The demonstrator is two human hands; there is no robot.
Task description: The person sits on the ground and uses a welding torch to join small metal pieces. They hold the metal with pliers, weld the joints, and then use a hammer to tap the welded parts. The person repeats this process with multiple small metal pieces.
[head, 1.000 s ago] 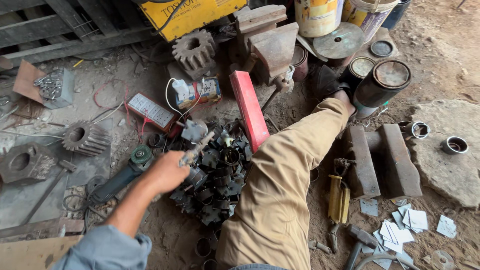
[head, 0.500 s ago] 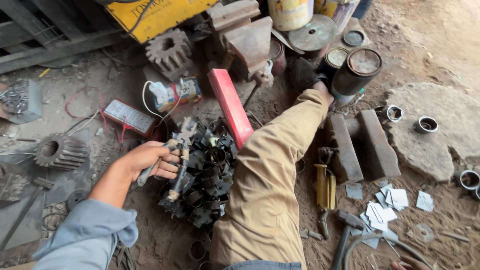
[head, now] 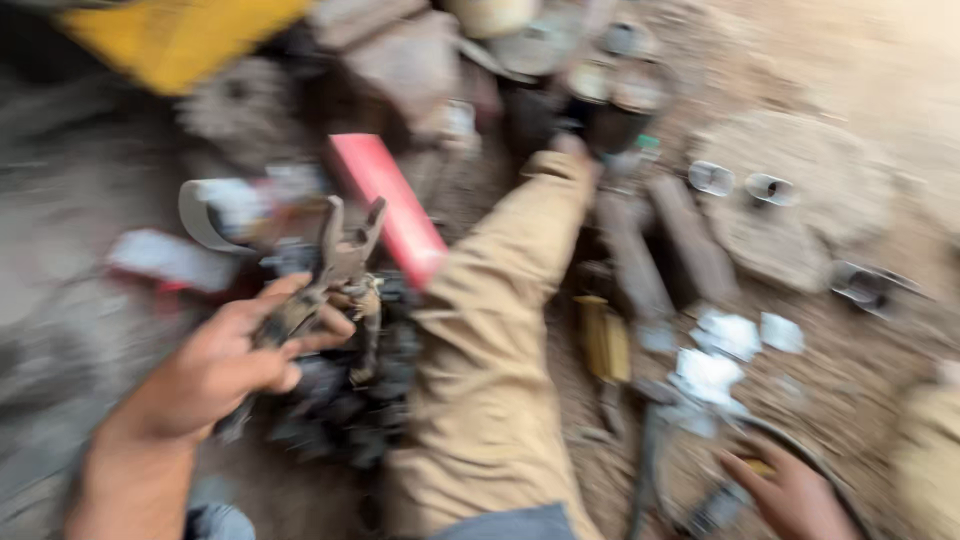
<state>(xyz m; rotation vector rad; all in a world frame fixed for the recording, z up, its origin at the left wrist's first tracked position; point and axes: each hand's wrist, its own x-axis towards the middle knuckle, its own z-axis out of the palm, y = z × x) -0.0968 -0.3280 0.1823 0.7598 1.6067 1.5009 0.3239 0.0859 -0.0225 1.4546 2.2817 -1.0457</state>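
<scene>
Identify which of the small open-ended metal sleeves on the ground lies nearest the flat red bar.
The leftmost metal sleeve, on the round stone slab, lies closest to the red bar. Its neighbour sits further right, and the third lies off the slab, farthest away.

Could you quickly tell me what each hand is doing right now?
Left hand: closed around a forked metal part.
Right hand: fingers spread near the ground; grip cannot be told.

A pile of dark metal parts (head: 350, 400) and a tan trouser leg (head: 490, 350) crowded the left hand (head: 220, 365); dirt ground (head: 860, 380) lay freer rightward.
</scene>
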